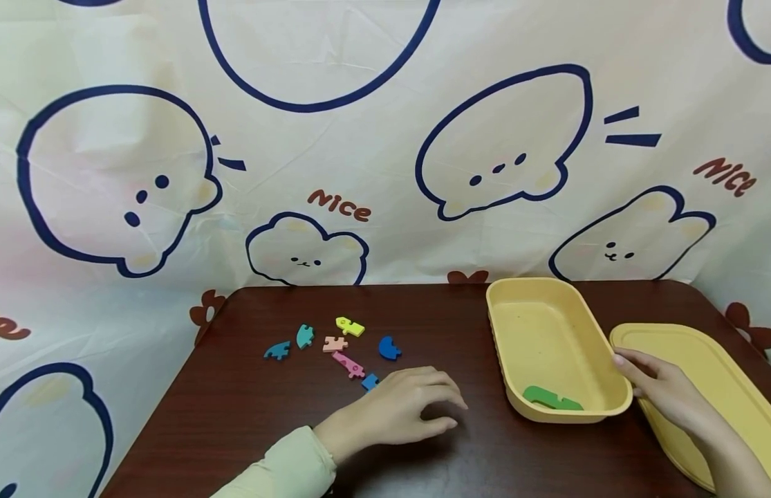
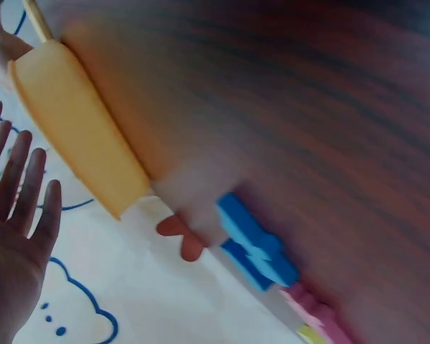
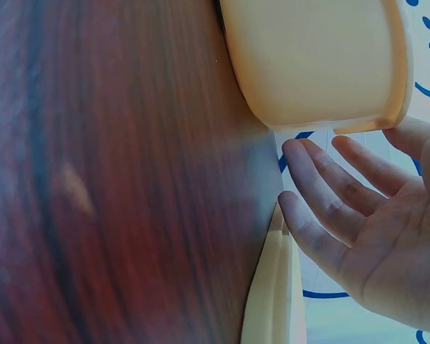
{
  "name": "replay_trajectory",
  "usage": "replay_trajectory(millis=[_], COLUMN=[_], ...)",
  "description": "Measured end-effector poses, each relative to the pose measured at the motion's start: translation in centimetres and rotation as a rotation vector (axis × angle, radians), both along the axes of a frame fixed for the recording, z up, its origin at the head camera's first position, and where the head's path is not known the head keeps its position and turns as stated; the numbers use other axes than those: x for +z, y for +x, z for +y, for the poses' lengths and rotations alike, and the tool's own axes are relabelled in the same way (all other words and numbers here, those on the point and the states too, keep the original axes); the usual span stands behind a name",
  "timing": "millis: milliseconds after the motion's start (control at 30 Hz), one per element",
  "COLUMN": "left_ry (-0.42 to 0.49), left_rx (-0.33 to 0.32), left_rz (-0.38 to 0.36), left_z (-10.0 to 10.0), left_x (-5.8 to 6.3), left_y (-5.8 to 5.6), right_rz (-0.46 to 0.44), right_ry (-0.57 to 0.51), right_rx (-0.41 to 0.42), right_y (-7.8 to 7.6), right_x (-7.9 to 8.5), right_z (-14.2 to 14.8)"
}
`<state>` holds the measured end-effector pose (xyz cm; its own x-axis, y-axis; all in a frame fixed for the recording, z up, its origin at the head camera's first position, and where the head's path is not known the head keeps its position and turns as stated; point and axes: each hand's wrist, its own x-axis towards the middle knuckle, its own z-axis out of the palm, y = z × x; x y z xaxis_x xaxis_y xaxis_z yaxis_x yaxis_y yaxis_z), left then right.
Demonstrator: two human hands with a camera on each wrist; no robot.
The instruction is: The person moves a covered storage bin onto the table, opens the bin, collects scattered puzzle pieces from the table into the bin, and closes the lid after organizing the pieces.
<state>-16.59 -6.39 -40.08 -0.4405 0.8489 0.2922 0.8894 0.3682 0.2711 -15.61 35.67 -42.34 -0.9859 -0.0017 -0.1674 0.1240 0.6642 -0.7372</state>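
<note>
My left hand (image 1: 405, 408) hovers palm down over the table, right of a group of puzzle pieces, holding nothing. Nearest to it is a small blue piece (image 1: 369, 381), partly hidden behind the hand. Past that lie a pink piece (image 1: 349, 364), a peach piece (image 1: 335, 344), a yellow piece (image 1: 350, 326), a round-edged blue piece (image 1: 389, 348) and two teal pieces. A green piece (image 1: 550, 397) lies inside the yellow box (image 1: 547, 346), at its near end. With its thumb at the box's right rim, my right hand (image 1: 665, 391) keeps its other fingers loosely extended alongside the wall.
A yellow lid (image 1: 684, 346) lies flat on the dark wooden table (image 1: 236, 422), right of the box and partly under my right forearm. Behind the table hangs a white cloth (image 1: 385, 159) with cartoon outlines.
</note>
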Motion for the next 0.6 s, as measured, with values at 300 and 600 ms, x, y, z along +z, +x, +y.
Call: replay_trajectory(millis=[300, 600], left_ry=[-0.032, -0.089], left_rx=[0.036, 0.108], left_rz=[-0.034, -0.101], left_z=[-2.1, -3.7], left_x=[-0.1, 0.1], left_y=[-0.3, -0.8], right_rz=[0.004, 0.035], right_ry=[0.000, 0.011], right_rx=[0.004, -0.003], right_y=[0.0, 0.1], right_x=[0.0, 0.1], right_z=[0.0, -0.4])
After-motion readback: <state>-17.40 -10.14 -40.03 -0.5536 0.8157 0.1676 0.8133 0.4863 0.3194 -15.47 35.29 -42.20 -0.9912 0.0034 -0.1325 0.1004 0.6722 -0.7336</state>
